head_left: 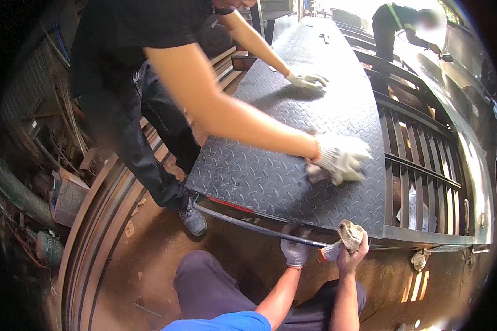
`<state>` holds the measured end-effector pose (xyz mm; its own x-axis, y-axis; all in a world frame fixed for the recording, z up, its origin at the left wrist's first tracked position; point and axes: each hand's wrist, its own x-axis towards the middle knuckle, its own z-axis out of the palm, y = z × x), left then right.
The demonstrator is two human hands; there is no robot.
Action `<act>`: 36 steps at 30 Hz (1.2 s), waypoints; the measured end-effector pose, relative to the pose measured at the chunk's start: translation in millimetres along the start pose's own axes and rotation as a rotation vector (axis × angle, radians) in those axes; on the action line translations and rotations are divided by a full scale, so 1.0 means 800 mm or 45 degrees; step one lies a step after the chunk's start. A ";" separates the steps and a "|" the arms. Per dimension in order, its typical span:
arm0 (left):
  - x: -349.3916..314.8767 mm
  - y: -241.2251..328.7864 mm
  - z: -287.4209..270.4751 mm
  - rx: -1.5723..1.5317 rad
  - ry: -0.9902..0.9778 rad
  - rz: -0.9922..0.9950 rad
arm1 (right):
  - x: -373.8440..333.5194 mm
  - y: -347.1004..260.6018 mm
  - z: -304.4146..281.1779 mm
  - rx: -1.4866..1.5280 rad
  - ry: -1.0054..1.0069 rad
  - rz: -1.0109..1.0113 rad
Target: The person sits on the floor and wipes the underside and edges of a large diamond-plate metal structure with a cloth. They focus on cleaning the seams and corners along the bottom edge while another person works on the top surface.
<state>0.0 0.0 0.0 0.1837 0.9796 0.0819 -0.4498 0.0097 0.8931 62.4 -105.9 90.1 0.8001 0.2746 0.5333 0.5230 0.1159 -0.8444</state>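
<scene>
My left hand (294,251), in a pale work glove with an orange-edged cuff, is at a long thin metal bar (254,227). The bar crosses in front of the glove, and the fingers are hidden beneath the edge of a dark tread plate (248,165). My right hand (354,255) is bare and closed around a crumpled, soiled work glove (350,234), close to the bar's right end and the plate's near corner. At the left a co-worker leans over the plate, with one gloved hand (309,81) flat on it and the other gloved hand (342,157) blurred above it.
A slatted dark metal frame (419,160) runs along the plate's right side. Long steel lengths (102,220) lie on the floor at the left, beside hoses and clutter. Another person (397,27) bends over at the far right. A small dark object (324,38) lies on the plate's far end.
</scene>
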 end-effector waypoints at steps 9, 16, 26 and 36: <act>-0.008 0.018 0.027 0.177 0.184 0.043 | -0.017 0.018 -0.007 -0.180 0.084 -0.008; 0.008 0.012 0.007 0.282 -0.081 0.193 | -0.021 0.009 0.008 -0.490 0.039 -0.174; 0.022 0.003 -0.019 0.257 -0.269 0.413 | -0.026 0.000 0.021 -0.567 0.011 -0.153; 0.024 0.018 -0.017 0.161 -0.131 0.205 | -0.022 0.000 0.025 -0.543 0.033 -0.172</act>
<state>-15.0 22.1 8.1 0.2097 0.9407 0.2666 -0.3688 -0.1764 0.9126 42.5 -91.6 79.8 0.7205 0.2593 0.6431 0.6934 -0.2564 -0.6734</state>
